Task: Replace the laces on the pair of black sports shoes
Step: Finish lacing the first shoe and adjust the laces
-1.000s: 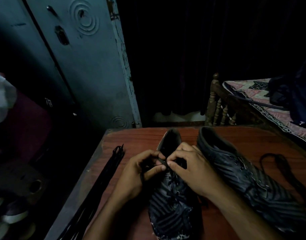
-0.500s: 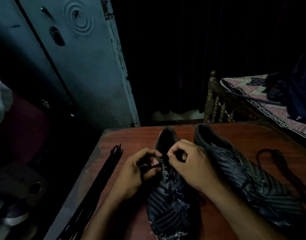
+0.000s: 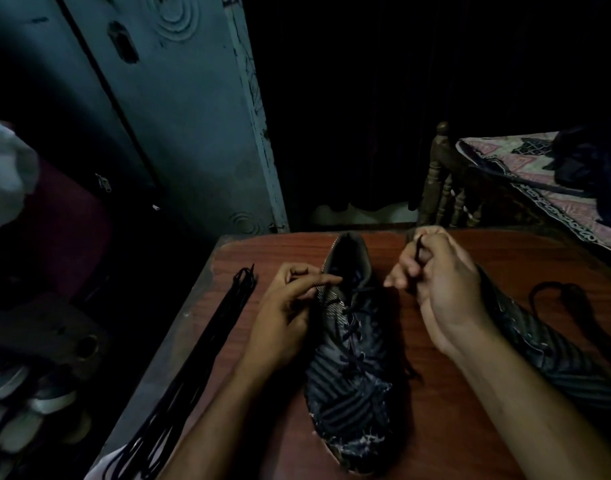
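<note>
A black striped sports shoe (image 3: pixel 352 372) lies on the red-brown table (image 3: pixel 435 427), toe toward me, with a black lace (image 3: pixel 354 327) crossed through its eyelets. My left hand (image 3: pixel 290 306) rests against the shoe's left side by the collar, fingers pinched near the top eyelet. My right hand (image 3: pixel 442 285) is raised to the right of the collar, closed on the lace's end, which sticks up between the fingers. The second black shoe (image 3: pixel 546 344) lies behind my right forearm, partly hidden.
A bundle of long black laces (image 3: pixel 193 368) lies along the table's left edge. A loose black lace (image 3: pixel 567 303) is coiled at the right. Beyond the table are a grey-blue door (image 3: pixel 179 126), a wooden bed frame (image 3: pixel 442 181) and shoes on the floor (image 3: pixel 27 403).
My right hand has pulled away from the shoe's collar, up and to the right, drawing the lace end with it. My left hand stayed at the shoe's left side.
</note>
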`<state>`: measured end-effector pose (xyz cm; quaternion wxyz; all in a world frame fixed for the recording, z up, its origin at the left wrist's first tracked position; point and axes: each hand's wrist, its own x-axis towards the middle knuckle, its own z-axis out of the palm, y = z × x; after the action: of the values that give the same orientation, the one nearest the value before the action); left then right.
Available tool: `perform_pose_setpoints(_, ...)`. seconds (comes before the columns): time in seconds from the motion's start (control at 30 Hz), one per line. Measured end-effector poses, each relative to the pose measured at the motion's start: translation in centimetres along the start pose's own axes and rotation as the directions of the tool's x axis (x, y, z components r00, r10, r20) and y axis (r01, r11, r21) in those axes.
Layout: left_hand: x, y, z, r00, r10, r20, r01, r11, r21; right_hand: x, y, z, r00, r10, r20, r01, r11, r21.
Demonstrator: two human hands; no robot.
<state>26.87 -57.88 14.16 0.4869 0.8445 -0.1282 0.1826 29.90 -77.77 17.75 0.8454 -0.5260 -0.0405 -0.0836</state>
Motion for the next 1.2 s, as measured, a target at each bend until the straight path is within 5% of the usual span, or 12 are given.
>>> perform_pose_setpoints(0.1, -0.1, -0.6, 0.2, 1.000, 0.000, -0.014, 0.000, 1.000, 0.008, 0.3, 0.3, -0.6, 0.986, -0.163, 0.047, 0.169, 0.958, -0.232)
perform_pose_setpoints(0.2, -0.1, -0.6, 0.3, 1.000, 0.010, -0.018, -0.009, 1.000, 0.021, 0.6, 0.4, -1.7, 0.901, -0.307, 0.306, 0.433, 0.592, -0.680)
perform_pose_setpoints(0.33, -0.1, -0.7, 0.4, 1.000, -0.001, -0.001, 0.001, 1.000, -0.010, 0.0, -0.7, -1.9, 0.867, 0.241, 0.436, 0.318, 0.406, -0.856)
perform_pose_setpoints(0.4, -0.1, -0.7, 0.4, 1.000, 0.002, -0.002, -0.002, 1.000, -0.012, -0.1, -1.4, -1.7, 0.820, 0.294, 0.491, 0.347, 0.427, -0.835)
perform_pose_setpoints(0.53, -0.4, -0.6, 0.3, 1.000, -0.005, 0.011, 0.006, 0.999, -0.054, -0.2, -1.7, -1.4, 0.845, 0.142, 0.516, 0.309, 0.658, -0.687)
perform_pose_setpoints(0.7, -0.1, -0.6, 0.4, 1.000, -0.029, 0.004, 0.029, 0.998, -0.046, 0.0, -1.4, -0.2, 0.986, 0.008, 0.168, 0.034, 0.969, -0.246)
perform_pose_setpoints(0.97, -0.1, -1.1, 0.4, 1.000, -0.019, 0.002, 0.019, 0.999, -0.048, 0.5, -1.8, -0.5, 0.998, -0.016, -0.053, 0.021, 0.996, 0.091)
perform_pose_setpoints(1.1, -0.1, -1.1, 0.4, 1.000, -0.006, 0.008, 0.007, 0.999, -0.043, 0.8, -1.4, -0.8, 0.999, -0.009, -0.037, 0.009, 1.000, 0.002)
perform_pose_setpoints(1.17, -0.1, -1.0, 0.4, 1.000, 0.000, 0.003, 0.000, 0.999, -0.047, 0.7, -1.2, -1.0, 0.995, -0.097, 0.022, 0.099, 0.961, -0.259)
perform_pose_setpoints(1.2, 0.0, -0.9, 0.4, 1.000, 0.004, 0.000, -0.004, 0.999, -0.045, 0.7, -1.0, -1.2, 0.981, -0.165, 0.099, 0.192, 0.844, -0.501)
